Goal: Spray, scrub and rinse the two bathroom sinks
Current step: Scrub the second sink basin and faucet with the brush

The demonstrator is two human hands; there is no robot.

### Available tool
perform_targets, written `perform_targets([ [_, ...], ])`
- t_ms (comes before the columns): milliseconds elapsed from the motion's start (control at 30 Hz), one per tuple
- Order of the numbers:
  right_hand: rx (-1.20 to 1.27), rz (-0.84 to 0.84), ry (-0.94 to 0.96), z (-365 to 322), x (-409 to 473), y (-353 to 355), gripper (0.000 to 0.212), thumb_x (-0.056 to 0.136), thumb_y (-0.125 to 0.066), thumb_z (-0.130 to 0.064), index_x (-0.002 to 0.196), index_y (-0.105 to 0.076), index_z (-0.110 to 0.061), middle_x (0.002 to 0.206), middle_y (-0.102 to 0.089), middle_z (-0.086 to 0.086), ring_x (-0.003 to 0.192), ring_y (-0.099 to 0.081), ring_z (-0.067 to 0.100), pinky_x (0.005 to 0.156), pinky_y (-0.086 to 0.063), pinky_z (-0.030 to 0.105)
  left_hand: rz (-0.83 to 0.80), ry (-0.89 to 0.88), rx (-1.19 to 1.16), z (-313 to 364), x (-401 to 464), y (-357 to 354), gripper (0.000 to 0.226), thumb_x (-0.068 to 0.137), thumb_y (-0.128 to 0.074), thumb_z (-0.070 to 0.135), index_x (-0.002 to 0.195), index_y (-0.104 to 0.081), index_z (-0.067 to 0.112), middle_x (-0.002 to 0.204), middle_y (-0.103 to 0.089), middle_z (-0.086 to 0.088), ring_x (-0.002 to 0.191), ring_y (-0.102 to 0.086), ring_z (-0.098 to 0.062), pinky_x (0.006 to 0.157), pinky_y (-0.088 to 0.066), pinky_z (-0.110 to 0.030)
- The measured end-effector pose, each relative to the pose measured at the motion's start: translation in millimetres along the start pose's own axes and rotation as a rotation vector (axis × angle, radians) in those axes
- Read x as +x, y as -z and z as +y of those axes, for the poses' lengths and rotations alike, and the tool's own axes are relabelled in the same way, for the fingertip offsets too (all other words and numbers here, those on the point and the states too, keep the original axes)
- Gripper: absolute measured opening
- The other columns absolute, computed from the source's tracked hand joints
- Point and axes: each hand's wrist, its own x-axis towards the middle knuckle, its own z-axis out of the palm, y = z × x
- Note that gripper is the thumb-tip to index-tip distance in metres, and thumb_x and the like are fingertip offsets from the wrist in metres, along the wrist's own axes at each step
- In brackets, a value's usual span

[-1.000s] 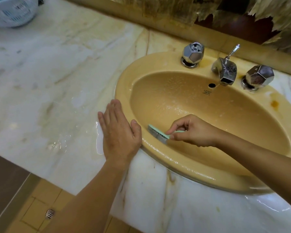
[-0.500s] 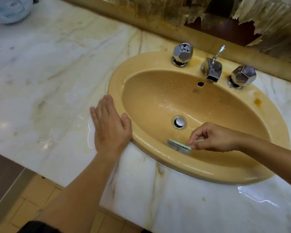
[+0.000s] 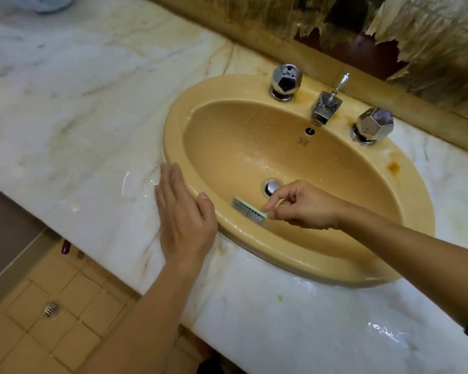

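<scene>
A yellow oval sink (image 3: pixel 254 87) is set in a white marble counter (image 3: pixel 79 109). Its bowl is wet and the chrome drain plug (image 3: pixel 272 187) sits in the middle. My right hand (image 3: pixel 305 205) pinches the handle of a small green scrub brush (image 3: pixel 247 210), whose bristles press on the near inner wall of the bowl, left of the drain. My left hand (image 3: pixel 184 217) lies flat with straight fingers on the counter at the sink's left rim, thumb on the rim.
Two chrome faceted tap knobs (image 3: pixel 285 81) (image 3: pixel 374 125) flank the chrome spout (image 3: pixel 325 106) at the back rim. A rust stain (image 3: pixel 393 166) marks the right rim. A white basket (image 3: pixel 49 1) stands far left. Tiled floor with a drain (image 3: pixel 50 309) lies below.
My right hand swept the brush along the bowl's near wall, first right and then back left toward the drain. My left hand stayed flat on the counter. The view shifted.
</scene>
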Motion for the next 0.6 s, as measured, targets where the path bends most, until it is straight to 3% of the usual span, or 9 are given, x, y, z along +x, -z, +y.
perform_targets([
  [67,-0.016,-0.048,-0.017,8.3,-11.1,11.0,0.007,0.089,-0.071,-0.01,0.094,-0.077,-0.012,0.048,-0.041,0.004,0.04,-0.032,0.014,0.042,-0.026,0.021,0.0,0.012,0.028,-0.8,1.9,-2.7,0.074,0.091,-0.021,0.041,0.156,-0.021,0.007,0.166,-0.016,-0.011,0.153,-0.013,-0.029,0.12,0.005,-0.018],
  [133,-0.079,-0.095,-0.082,19.2,-22.0,24.0,0.008,0.089,-0.071,-0.011,0.091,-0.078,-0.015,0.047,-0.042,0.004,0.04,-0.032,0.014,0.042,-0.026,0.02,-0.001,0.024,0.043,0.7,2.1,-5.8,0.075,0.09,-0.02,0.043,0.157,-0.02,0.009,0.166,-0.014,-0.008,0.153,-0.012,-0.03,0.114,0.005,-0.015],
  [233,-0.123,-0.072,-0.078,17.4,-10.3,15.3,0.009,0.089,-0.071,-0.01,0.092,-0.078,-0.015,0.047,-0.043,0.0,0.04,-0.033,0.012,0.043,-0.027,0.02,0.006,0.052,0.04,4.6,1.1,-5.5,0.078,0.087,-0.019,0.045,0.157,-0.02,0.011,0.167,-0.013,-0.005,0.152,-0.013,-0.03,0.114,-0.009,-0.024],
  [333,-0.004,-0.009,-0.027,15.7,-2.5,3.1,0.009,0.09,-0.069,-0.006,0.098,-0.074,-0.004,0.045,-0.039,0.0,0.037,-0.031,0.011,0.041,-0.025,0.019,0.006,0.057,0.034,5.8,1.4,-4.4,0.076,0.088,-0.021,0.044,0.156,-0.021,0.011,0.166,-0.015,-0.006,0.152,-0.015,-0.031,0.118,-0.021,-0.035],
  [500,-0.178,-0.071,-0.099,35.4,-20.7,24.0,0.009,0.09,-0.069,-0.009,0.089,-0.076,-0.015,0.045,-0.043,-0.003,0.038,-0.032,0.01,0.044,-0.028,0.019,-0.008,0.07,0.043,6.6,1.8,-5.2,0.073,0.09,-0.026,0.039,0.156,-0.02,0.011,0.166,-0.015,-0.005,0.151,-0.015,-0.03,0.117,-0.027,-0.043],
  [600,-0.132,-0.012,-0.023,24.9,-4.9,7.3,0.007,0.089,-0.071,-0.014,0.091,-0.077,-0.016,0.046,-0.045,-0.004,0.041,-0.035,0.011,0.048,-0.03,0.022,-0.012,0.069,0.044,6.4,1.6,-4.7,0.071,0.091,-0.027,0.036,0.156,-0.02,0.011,0.166,-0.015,-0.006,0.151,-0.016,-0.031,0.118,-0.027,-0.044],
])
